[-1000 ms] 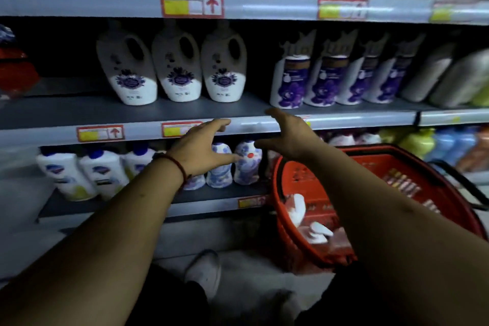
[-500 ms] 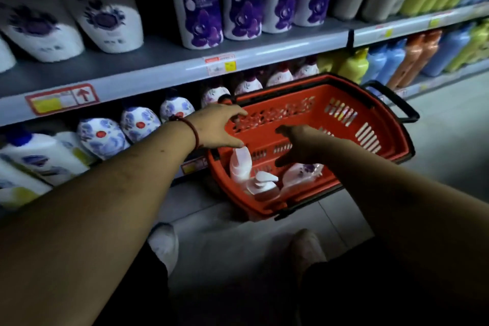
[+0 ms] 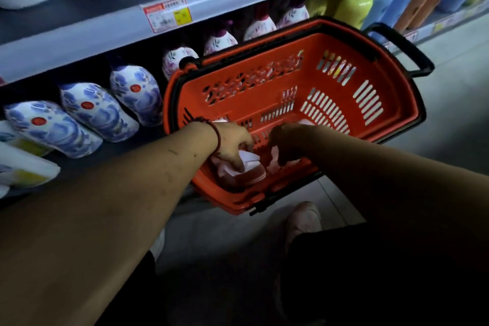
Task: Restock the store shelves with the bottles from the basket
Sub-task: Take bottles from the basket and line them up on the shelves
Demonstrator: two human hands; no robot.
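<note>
Where basket [image 3: 304,43] fronts shelf [image 3: 87,167], floral bottles [image 3: 135,95] beside

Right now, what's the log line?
step: picking from basket | left hand: grips pump bottle | right hand: on second bottle, grip unclear

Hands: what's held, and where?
Left hand grips a bottle at its white pump top in the basket. Right hand curls onto another bottle; exact hold hidden.

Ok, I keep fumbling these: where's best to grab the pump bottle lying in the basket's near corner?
Probably the neck under the white pump head of the pump bottle, from above: it lies on its side low in the basket, against the near wall, so only its top is free. The left hand grips its pump end.
</note>
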